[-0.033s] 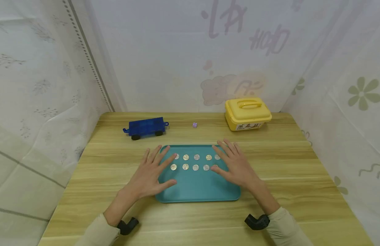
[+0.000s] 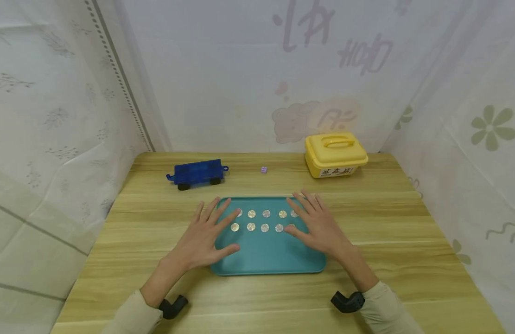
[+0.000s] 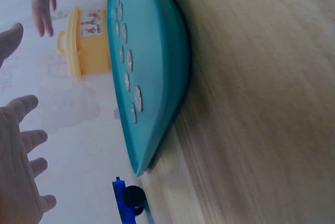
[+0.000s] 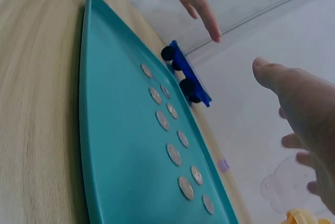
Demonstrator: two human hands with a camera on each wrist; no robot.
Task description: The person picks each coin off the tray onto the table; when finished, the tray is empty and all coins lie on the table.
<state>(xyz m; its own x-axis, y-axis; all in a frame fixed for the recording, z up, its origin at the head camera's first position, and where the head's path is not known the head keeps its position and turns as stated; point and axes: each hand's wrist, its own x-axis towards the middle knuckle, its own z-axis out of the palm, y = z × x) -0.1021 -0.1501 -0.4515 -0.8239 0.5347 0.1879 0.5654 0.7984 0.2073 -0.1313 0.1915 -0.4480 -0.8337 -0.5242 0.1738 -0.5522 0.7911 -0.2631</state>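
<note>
Two rows of round coins (image 2: pixel 264 228), some silvery and some more golden, lie flat on a teal tray (image 2: pixel 267 260). My left hand (image 2: pixel 203 236) is over the tray's left side, fingers spread and holding nothing. Over the right side is my right hand (image 2: pixel 320 229), also spread and holding nothing; in the head view it partly covers the coins at that end. Both wrist views show the hands raised above the tray, with a gap between the fingers and the coins.
Behind the tray on the wooden table (image 2: pixel 257 301) stand a blue toy wagon (image 2: pixel 198 172) at left, a small purple cube (image 2: pixel 263 170) and a yellow lidded box (image 2: pixel 335 155) with a handle at right. Patterned cloth (image 2: pixel 224 83) hangs around the table.
</note>
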